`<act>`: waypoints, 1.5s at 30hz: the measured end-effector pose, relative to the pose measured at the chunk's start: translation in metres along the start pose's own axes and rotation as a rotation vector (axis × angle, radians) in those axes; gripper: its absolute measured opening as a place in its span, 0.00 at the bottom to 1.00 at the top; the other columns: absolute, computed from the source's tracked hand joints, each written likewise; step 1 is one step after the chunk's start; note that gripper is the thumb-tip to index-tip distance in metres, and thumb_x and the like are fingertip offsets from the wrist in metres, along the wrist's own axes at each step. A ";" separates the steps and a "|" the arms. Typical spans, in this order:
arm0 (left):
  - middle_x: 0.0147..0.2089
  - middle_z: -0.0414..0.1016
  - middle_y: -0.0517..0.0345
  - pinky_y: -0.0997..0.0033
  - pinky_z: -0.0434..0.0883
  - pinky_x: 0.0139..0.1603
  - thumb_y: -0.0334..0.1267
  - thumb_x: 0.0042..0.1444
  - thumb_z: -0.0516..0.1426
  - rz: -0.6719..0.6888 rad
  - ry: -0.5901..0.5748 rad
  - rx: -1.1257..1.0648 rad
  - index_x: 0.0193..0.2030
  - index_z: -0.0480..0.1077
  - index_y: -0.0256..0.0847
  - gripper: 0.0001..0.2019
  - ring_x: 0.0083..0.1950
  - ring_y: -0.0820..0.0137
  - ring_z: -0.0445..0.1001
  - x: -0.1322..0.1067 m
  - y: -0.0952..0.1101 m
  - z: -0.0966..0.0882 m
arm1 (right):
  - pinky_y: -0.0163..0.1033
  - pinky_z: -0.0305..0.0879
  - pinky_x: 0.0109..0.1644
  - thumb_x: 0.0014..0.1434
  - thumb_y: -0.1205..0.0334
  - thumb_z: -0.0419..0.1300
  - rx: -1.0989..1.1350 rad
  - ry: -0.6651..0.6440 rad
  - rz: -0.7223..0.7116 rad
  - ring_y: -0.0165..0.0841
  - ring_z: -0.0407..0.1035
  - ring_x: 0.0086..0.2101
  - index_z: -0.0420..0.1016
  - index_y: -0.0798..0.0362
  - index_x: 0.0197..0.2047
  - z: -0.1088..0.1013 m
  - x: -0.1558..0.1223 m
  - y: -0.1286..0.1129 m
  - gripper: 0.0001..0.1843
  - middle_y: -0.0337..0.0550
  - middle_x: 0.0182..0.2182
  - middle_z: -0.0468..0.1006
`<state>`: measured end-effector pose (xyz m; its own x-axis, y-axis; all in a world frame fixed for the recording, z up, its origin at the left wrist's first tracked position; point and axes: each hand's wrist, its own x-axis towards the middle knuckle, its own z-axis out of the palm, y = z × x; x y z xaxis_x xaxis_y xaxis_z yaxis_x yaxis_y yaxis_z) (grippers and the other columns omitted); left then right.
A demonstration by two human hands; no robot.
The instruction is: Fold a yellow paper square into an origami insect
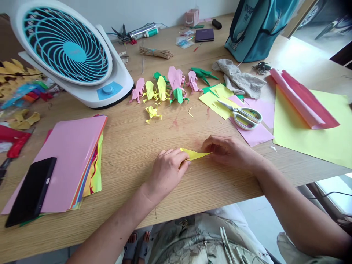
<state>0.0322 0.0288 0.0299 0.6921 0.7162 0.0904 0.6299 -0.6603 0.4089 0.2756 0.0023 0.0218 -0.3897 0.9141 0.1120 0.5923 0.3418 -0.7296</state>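
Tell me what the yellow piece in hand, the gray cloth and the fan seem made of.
Yellow piece: apparently paper, matte-looking, judging by its thin, crisp point. Gray cloth: soft, matte fabric, shown by its loose folds; the fibre can't be told. Fan: probably smooth moulded plastic, from its rounded, evenly coloured housing.

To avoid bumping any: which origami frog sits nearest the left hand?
The lone yellow frog in front; the other pink, yellow and green frogs cluster behind it, farther from the left hand.
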 end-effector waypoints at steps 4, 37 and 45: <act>0.36 0.80 0.61 0.69 0.67 0.38 0.30 0.57 0.62 -0.060 -0.130 -0.066 0.48 0.71 0.44 0.13 0.37 0.67 0.78 0.011 0.003 -0.006 | 0.34 0.66 0.35 0.59 0.70 0.59 0.078 -0.004 -0.010 0.31 0.72 0.33 0.74 0.51 0.42 0.007 0.003 -0.002 0.09 0.41 0.36 0.79; 0.43 0.71 0.59 0.73 0.69 0.43 0.31 0.53 0.66 -0.098 0.319 -0.405 0.41 0.72 0.42 0.10 0.44 0.70 0.74 0.024 -0.022 0.002 | 0.40 0.68 0.46 0.61 0.54 0.65 0.505 0.216 0.005 0.33 0.71 0.39 0.75 0.51 0.47 0.028 0.046 -0.018 0.13 0.44 0.43 0.77; 0.44 0.71 0.58 0.71 0.70 0.48 0.31 0.55 0.65 -0.047 0.380 -0.340 0.41 0.70 0.42 0.09 0.46 0.69 0.73 0.022 -0.021 0.005 | 0.38 0.68 0.41 0.59 0.54 0.67 0.654 0.273 0.054 0.31 0.71 0.35 0.76 0.51 0.45 0.034 0.048 -0.009 0.13 0.42 0.40 0.78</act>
<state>0.0364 0.0571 0.0189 0.4491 0.8166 0.3627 0.4632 -0.5599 0.6870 0.2280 0.0356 0.0110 -0.1298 0.9774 0.1666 0.0280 0.1716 -0.9848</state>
